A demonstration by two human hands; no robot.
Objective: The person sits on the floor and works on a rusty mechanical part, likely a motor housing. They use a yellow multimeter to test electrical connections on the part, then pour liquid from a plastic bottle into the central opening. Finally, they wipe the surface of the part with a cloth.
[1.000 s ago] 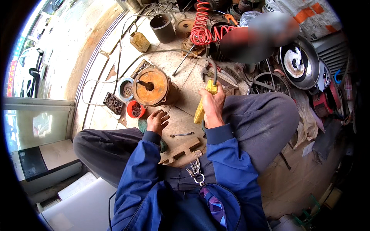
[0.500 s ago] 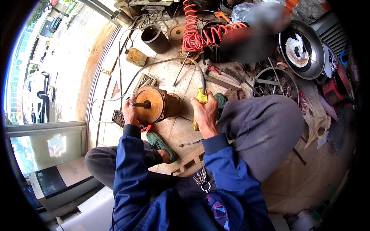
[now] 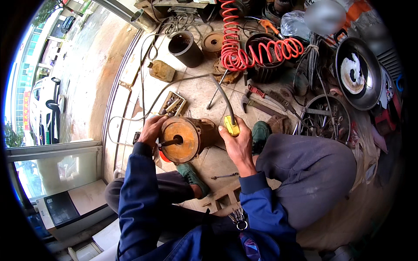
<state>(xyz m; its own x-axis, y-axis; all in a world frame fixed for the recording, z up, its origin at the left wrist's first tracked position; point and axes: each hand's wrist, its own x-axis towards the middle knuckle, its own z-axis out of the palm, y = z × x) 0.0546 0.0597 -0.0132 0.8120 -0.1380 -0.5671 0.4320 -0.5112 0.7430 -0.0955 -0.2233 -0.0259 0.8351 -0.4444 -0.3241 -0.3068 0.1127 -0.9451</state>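
A rusty orange electric motor [image 3: 185,138] lies on the tiled floor between my knees, its shaft end facing me. My left hand [image 3: 151,129] grips the motor's left rim. My right hand [image 3: 237,143] holds a yellow-handled tool [image 3: 231,125] just right of the motor; a grey hose or rod curves up from the handle toward the back. Below the motor are my green shoe [image 3: 190,174] and a small spanner [image 3: 225,176] on the floor.
A red coiled air hose [image 3: 244,48] lies at the back over a dark bucket. A black cylinder [image 3: 185,48], a small open parts box [image 3: 173,103], pliers and hand tools [image 3: 265,98], a fan guard [image 3: 324,117] and a round pan [image 3: 358,71] crowd the floor.
My left hand moved from the floor near my knee up onto the motor's left rim. The view leaned forward and the yellow-handled tool came closer beside the motor.
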